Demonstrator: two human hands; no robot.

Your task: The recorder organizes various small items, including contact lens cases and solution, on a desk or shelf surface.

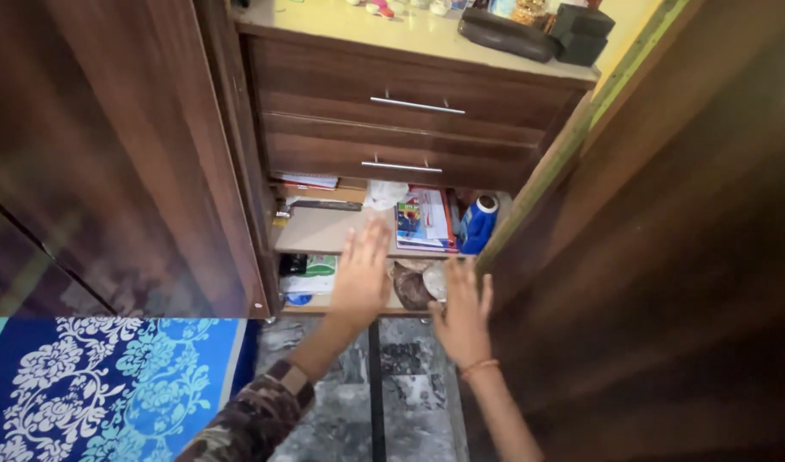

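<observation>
Fingers (pixel 368 238) of my left hand (pixel 361 278) are spread flat and hold nothing, reaching over the front edge of the open lower compartment of the dark brown wooden cabinet (pixel 136 145). My right hand (pixel 463 318) is also open, fingers splayed, empty, just near of the same edge and to the right of the left hand. I see a thin orange band on the right wrist and a camouflage-patterned sleeve (pixel 256 419) on the left arm.

Between my two hands, touching or nearly touching the right fingertips, lies a crumpled brown and silvery wrapper bundle (pixel 416 284) on the bottom shelf. Left of my left hand on that shelf sits a white and green packet (pixel 311 272). On the pale wooden shelf (pixel 320 231) above it, farther in, I make out a stack of colourful books (pixel 425 221), a blue bottle with a white cap lying on its side (pixel 478 222) to the right, and a scrunched white cloth or bag (pixel 384 193) at the far side.

Above the compartment are two closed wooden drawers with silver bar handles (pixel 416 105). On the cream surface (pixel 341 26) at the far top rests a dark oblong case (pixel 505 36). Near left, a blue mat with white floral pattern (pixel 110 385) covers the grey marbled floor (pixel 410 393).
</observation>
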